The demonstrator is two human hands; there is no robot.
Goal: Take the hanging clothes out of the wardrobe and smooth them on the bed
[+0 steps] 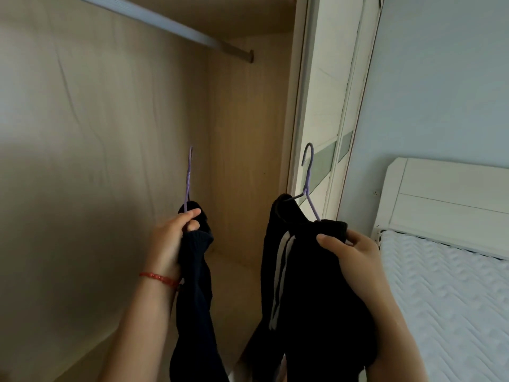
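Head view looks into an open wardrobe (124,133) with both hands raised in front of it, each carrying a garment on a hanger. The left hand (170,238) is clamped around the neck of a purple hanger (189,177), thumb and fingers curled over the wire where it meets the cloth; the hook stands upright above the knuckles, seen edge-on. From that hanger a dark knitted garment (195,285) hangs straight down past the wrist, its ribbed edge just under the fingers. A red bracelet (159,278) circles the left wrist.

The right hand (349,252) grips the shoulder of a second dark garment (311,299), thumb pressed on top of the fabric and fingers curled beneath it, pinching cloth and wire together. This garment has pale stripes (281,277) running down its length, to the left of the thumb. Its own purple hanger (308,177) rises above and to the left of the right hand, the hook tilted and free in the air.

The two hands are apart, the garments hanging side by side with a gap between them. High above and to the left of both hands runs the wardrobe rail (165,26); neither hook touches it. Just beyond the right hand stands the pale sliding door (325,106). To the right of the right hand lies the bed (446,285) with a white quilted mattress and a white headboard (446,197) against a light blue wall (440,78).
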